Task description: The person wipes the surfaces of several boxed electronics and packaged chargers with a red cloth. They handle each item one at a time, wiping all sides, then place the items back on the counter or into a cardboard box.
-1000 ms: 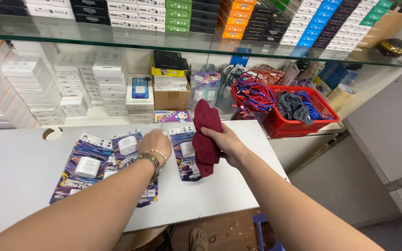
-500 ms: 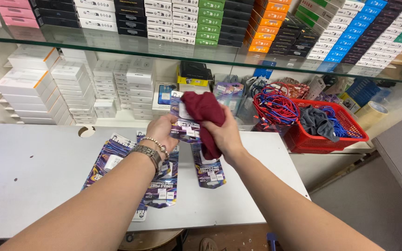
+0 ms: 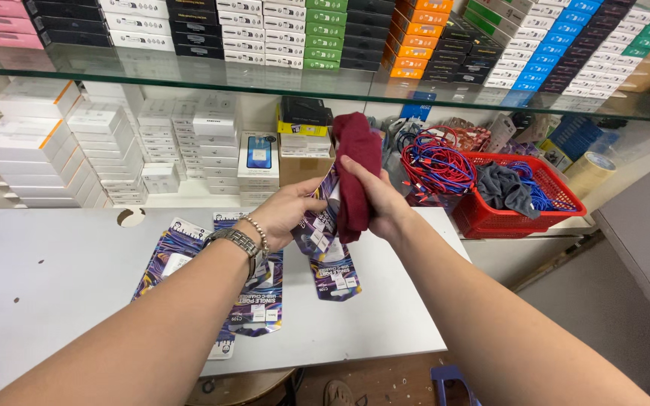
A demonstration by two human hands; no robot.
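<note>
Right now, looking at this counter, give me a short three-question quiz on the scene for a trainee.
1. True or false: the right hand holds a dark red cloth.
2. What does the left hand hold up off the white table? A) a roll of tape B) a flat printed packet C) a red cable
3. Fill in: the grey cloth lies in a ___ basket.

Key
1. True; its fingers wrap the cloth.
2. B, the flat printed packet; similar packets lie flat on the table.
3. Red; the red basket sits at the right of the table.
</note>
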